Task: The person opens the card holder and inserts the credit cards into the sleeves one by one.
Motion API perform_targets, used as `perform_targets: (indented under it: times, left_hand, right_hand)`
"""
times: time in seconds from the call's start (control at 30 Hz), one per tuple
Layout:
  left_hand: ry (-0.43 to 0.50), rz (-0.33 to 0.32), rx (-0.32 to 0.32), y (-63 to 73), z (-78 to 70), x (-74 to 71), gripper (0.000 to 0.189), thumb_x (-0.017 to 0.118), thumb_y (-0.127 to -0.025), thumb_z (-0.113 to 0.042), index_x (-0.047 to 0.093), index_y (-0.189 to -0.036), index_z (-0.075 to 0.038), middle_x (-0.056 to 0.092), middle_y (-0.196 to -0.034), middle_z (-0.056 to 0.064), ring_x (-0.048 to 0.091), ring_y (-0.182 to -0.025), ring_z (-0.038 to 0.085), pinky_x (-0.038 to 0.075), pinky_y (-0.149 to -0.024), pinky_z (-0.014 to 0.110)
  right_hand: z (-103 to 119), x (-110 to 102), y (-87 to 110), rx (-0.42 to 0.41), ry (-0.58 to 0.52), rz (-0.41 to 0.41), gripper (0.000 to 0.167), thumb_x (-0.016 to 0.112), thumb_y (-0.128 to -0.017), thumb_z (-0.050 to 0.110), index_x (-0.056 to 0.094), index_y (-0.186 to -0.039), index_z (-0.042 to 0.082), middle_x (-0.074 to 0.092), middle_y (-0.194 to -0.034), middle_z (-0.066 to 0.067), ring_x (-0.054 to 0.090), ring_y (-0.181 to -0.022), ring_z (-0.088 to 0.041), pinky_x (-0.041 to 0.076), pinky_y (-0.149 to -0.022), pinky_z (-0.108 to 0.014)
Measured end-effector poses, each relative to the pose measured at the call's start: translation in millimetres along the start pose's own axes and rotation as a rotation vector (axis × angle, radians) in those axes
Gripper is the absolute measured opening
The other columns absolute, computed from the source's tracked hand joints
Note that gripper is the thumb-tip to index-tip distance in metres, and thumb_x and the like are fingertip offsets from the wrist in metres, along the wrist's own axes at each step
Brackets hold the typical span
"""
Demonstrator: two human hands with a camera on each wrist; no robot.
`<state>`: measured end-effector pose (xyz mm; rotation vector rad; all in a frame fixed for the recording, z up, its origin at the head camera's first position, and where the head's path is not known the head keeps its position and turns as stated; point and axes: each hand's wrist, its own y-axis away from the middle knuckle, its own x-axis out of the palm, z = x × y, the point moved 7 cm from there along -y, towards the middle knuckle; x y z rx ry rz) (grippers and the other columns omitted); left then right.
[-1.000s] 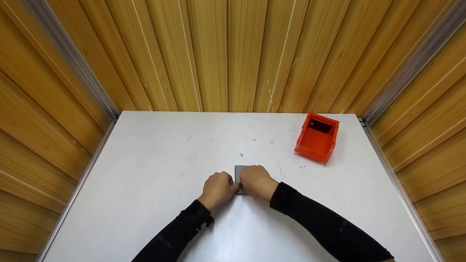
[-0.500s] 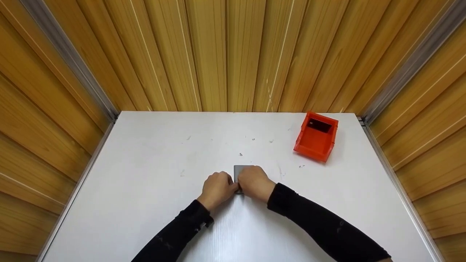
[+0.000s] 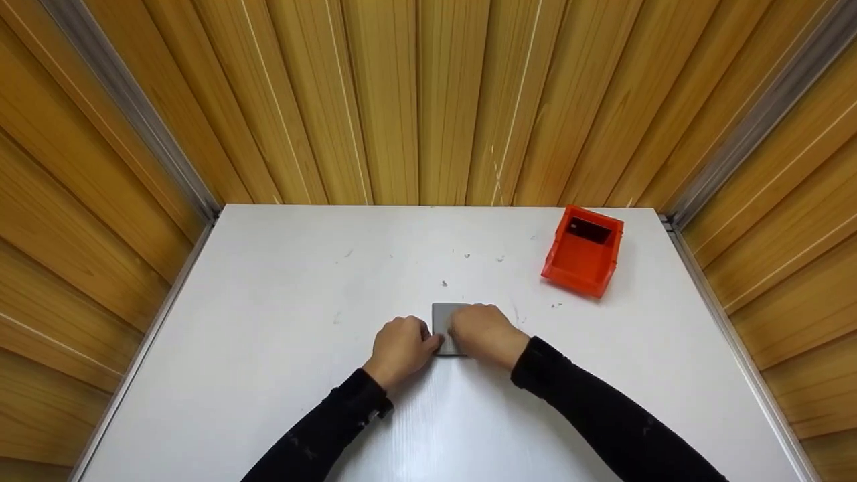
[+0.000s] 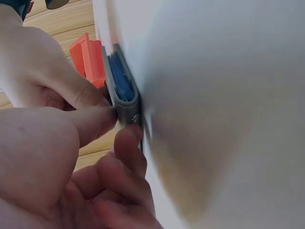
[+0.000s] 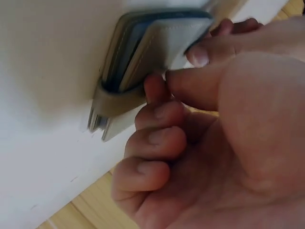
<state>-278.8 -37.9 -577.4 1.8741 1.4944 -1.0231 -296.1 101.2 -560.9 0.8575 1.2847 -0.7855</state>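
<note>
A small grey wallet (image 3: 442, 323) lies on the white table between both hands. Stitching runs along its cover (image 5: 162, 43), a band (image 5: 116, 101) crosses it, and blue shows inside its folded edge in the left wrist view. My left hand (image 3: 402, 345) pinches the wallet's near left edge between thumb and fingers. My right hand (image 3: 485, 329) covers the wallet's right part, with thumb and index finger pinched together at the band's end; its other fingers (image 5: 155, 138) are curled. What exactly lies between the right fingertips is mostly hidden.
A red open-fronted plastic bin (image 3: 582, 258) stands at the back right of the white table (image 3: 268, 281). Wood-patterned walls (image 3: 388, 100) enclose the table at the back and both sides. Small dark scuffs mark the tabletop.
My right hand has moved slightly to the right across the wallet, uncovering more of its grey cover. The left hand keeps its place at the wallet's edge.
</note>
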Motion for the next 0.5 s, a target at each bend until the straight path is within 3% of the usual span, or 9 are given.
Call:
perform_targets:
  times: [0.13, 0.23, 0.33, 0.5]
  left_hand:
    - [-0.036, -0.049, 0.01, -2.9, -3.6, -11.6, 0.035, 0.074, -0.103, -0.034, 0.075, -0.073, -0.017, 0.069, -0.07, -0.003, 0.057, -0.063, 0.011, 0.047, -0.058, 0.031]
    - [-0.072, -0.114, 0.014, -5.3, -5.5, -23.9, 0.03, 0.072, -0.105, -0.035, 0.077, -0.083, -0.016, 0.072, -0.077, -0.001, 0.061, -0.068, 0.015, 0.05, -0.062, 0.034]
    - [-0.126, -0.201, 0.05, -5.2, -7.6, -37.5, 0.022, 0.073, -0.105, -0.033, 0.08, -0.096, -0.014, 0.077, -0.088, 0.004, 0.069, -0.079, 0.024, 0.054, -0.071, 0.04]
    - [-0.203, -0.312, 0.086, -2.2, -3.1, -57.3, 0.03, 0.07, -0.108, -0.033, 0.075, -0.125, -0.01, 0.077, -0.123, 0.015, 0.07, -0.12, 0.04, 0.055, -0.1, 0.055]
  right_hand:
    - [-15, -15, 5.6, 0.002, -0.134, -0.127, 0.032, 0.063, -0.105, 0.017, 0.061, -0.073, 0.01, 0.065, -0.074, -0.009, 0.062, -0.067, -0.029, 0.058, -0.066, -0.053]
    - [-28, -24, 11.2, 0.009, -0.182, -0.267, 0.025, 0.064, -0.106, 0.018, 0.065, -0.083, 0.008, 0.062, -0.078, -0.007, 0.06, -0.071, -0.027, 0.056, -0.065, -0.048]
    - [-43, -28, 17.9, 0.045, -0.185, -0.365, 0.019, 0.065, -0.108, 0.023, 0.071, -0.105, 0.005, 0.067, -0.093, -0.01, 0.065, -0.083, -0.03, 0.058, -0.073, -0.048]
    - [-65, -24, 29.5, 0.115, -0.182, -0.416, 0.046, 0.066, -0.111, 0.033, 0.063, -0.148, 0.005, 0.069, -0.133, -0.018, 0.068, -0.118, -0.041, 0.058, -0.099, -0.057]
